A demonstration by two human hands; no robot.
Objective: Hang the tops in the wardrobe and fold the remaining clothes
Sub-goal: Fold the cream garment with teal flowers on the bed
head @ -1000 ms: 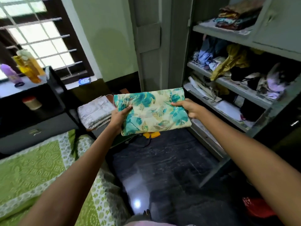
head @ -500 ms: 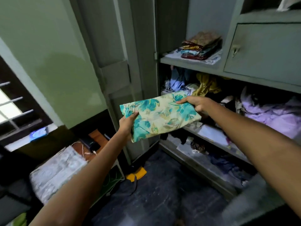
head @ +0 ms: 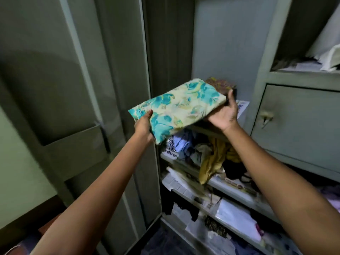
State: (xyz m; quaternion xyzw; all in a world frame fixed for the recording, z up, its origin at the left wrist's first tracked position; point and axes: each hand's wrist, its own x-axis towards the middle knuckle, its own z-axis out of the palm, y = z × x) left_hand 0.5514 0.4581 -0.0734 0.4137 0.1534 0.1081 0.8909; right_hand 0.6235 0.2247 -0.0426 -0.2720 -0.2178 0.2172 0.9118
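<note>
A folded cream cloth with teal flowers (head: 179, 109) is held up in front of the open grey wardrobe (head: 228, 43). My left hand (head: 144, 126) grips its near left corner, thumb on top. My right hand (head: 225, 115) supports its right end from below, palm up, thumb against the edge. The cloth's far end lies over a stack of folded patterned clothes (head: 220, 84) on an upper shelf (head: 207, 128). How far it rests on that stack is hidden.
The wardrobe door (head: 88, 107) stands open to the left. A shut locker with a handle (head: 266, 116) is to the right. Lower shelves hold crumpled clothes, a mustard garment (head: 213, 161) and papers (head: 237, 216). Dark floor shows below.
Both hands have lifted the floral cloth up and to the right, from beside the middle shelves to the upper shelf's stack. My right hand now supports it from underneath.
</note>
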